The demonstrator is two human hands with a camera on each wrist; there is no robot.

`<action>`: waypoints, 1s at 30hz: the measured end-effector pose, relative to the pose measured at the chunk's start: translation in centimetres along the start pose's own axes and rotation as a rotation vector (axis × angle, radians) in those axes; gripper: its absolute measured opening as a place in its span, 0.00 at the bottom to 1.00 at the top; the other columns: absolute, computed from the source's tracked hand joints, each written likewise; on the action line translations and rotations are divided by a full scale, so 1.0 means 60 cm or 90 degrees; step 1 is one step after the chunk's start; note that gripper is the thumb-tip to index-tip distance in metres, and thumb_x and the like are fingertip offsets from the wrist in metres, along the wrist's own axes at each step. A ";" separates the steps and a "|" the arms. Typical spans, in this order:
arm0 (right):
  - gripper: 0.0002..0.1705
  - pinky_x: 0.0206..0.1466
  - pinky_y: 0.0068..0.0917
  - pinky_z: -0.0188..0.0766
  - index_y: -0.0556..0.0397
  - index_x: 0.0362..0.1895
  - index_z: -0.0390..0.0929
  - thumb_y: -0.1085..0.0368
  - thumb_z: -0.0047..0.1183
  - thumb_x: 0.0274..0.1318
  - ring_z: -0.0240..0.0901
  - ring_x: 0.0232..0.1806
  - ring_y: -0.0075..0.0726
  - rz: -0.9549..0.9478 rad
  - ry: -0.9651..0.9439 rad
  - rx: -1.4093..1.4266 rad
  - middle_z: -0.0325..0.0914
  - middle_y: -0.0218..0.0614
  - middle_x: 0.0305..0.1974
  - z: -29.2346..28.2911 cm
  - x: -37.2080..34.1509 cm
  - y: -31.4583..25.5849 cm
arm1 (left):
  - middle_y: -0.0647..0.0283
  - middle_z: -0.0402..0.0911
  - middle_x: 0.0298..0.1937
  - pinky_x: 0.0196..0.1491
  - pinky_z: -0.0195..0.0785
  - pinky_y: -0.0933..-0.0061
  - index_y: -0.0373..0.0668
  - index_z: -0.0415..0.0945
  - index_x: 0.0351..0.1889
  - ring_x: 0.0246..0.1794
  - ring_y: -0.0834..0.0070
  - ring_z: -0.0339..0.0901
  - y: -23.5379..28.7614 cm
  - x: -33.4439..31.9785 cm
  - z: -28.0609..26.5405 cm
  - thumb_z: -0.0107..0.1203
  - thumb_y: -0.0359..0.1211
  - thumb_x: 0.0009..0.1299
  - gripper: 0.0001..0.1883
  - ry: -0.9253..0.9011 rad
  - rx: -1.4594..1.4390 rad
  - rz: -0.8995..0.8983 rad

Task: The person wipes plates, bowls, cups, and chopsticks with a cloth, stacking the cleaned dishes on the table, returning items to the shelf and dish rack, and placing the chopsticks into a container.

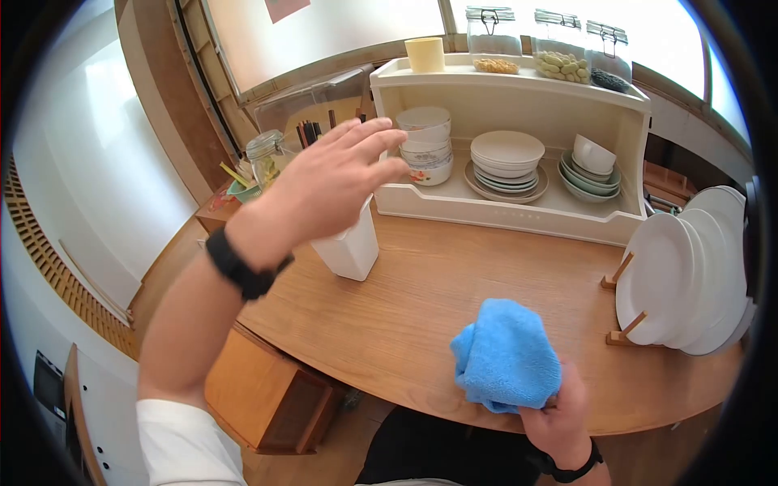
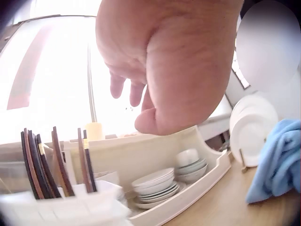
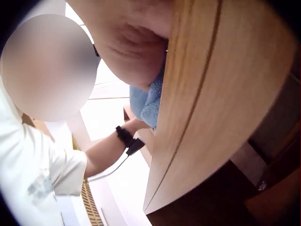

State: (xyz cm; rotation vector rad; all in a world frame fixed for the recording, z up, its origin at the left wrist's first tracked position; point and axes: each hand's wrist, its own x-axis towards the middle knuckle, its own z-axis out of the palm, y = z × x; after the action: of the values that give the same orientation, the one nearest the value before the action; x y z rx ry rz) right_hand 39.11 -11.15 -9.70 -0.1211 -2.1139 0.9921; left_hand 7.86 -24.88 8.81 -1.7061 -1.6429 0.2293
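My right hand (image 1: 567, 417) grips a folded blue cloth (image 1: 509, 356) by its near corner, over the table's front edge. In the right wrist view part of the blue cloth (image 3: 146, 106) shows beyond the hand, past the table edge. Raised over the left side of the table, my left hand (image 1: 332, 182) holds nothing, its fingers extended. Below it stands a white chopstick holder (image 1: 354, 249), its top hidden behind the hand and wrist. Dark chopsticks (image 2: 61, 165) rise from this holder in the left wrist view.
On the wooden table (image 1: 389, 316), a cream shelf (image 1: 506, 217) holds stacked bowls (image 1: 425, 146), plates (image 1: 508, 154) and a white cup (image 1: 594, 154). Glass jars (image 1: 561, 49) and a yellow cup (image 1: 425, 55) line its top. White plates (image 1: 656, 275) stand in a wooden rack at right.
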 end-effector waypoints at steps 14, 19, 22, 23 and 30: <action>0.21 0.45 0.38 0.73 0.59 0.45 0.73 0.75 0.62 0.43 0.75 0.44 0.56 0.020 -0.028 0.012 0.76 0.53 0.44 -0.005 -0.008 -0.006 | 0.69 0.80 0.40 0.77 0.23 0.46 0.49 0.81 0.33 0.59 0.73 0.69 -0.067 0.046 0.074 0.52 0.30 0.62 0.06 -0.539 0.343 -0.018; 0.21 0.43 0.38 0.74 0.58 0.45 0.74 0.76 0.61 0.42 0.75 0.43 0.55 0.016 -0.022 0.006 0.76 0.52 0.44 -0.006 -0.008 -0.003 | 0.74 0.79 0.33 0.76 0.21 0.40 0.52 0.81 0.29 0.52 0.75 0.72 -0.082 0.036 0.088 0.53 0.31 0.61 0.05 -0.575 0.387 -0.022; 0.22 0.42 0.38 0.74 0.57 0.45 0.74 0.76 0.61 0.40 0.76 0.42 0.54 0.020 -0.018 0.006 0.76 0.50 0.44 -0.008 -0.008 -0.008 | 0.74 0.80 0.33 0.75 0.20 0.38 0.55 0.82 0.31 0.52 0.74 0.72 -0.104 0.025 0.102 0.54 0.32 0.61 0.06 -0.555 0.414 0.005; 0.22 0.41 0.37 0.75 0.57 0.45 0.74 0.76 0.61 0.40 0.76 0.41 0.54 0.029 -0.016 0.013 0.77 0.49 0.44 -0.009 -0.008 -0.009 | 0.74 0.80 0.34 0.75 0.20 0.38 0.55 0.83 0.31 0.53 0.74 0.72 -0.108 0.024 0.099 0.55 0.32 0.61 0.07 -0.531 0.409 0.010; 0.23 0.41 0.37 0.76 0.55 0.46 0.75 0.73 0.61 0.40 0.77 0.40 0.55 0.057 -0.015 0.000 0.76 0.49 0.44 -0.018 -0.008 -0.014 | 0.73 0.82 0.34 0.74 0.26 0.38 0.56 0.84 0.32 0.49 0.72 0.75 -0.110 0.039 0.099 0.56 0.33 0.60 0.07 -0.642 0.392 -0.051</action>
State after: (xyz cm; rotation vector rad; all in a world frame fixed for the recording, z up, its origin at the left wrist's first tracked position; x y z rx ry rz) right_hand 40.34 -11.23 -9.00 -0.2065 -2.1462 1.0503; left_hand -0.50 -21.13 9.46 -1.0541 -1.9779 1.5724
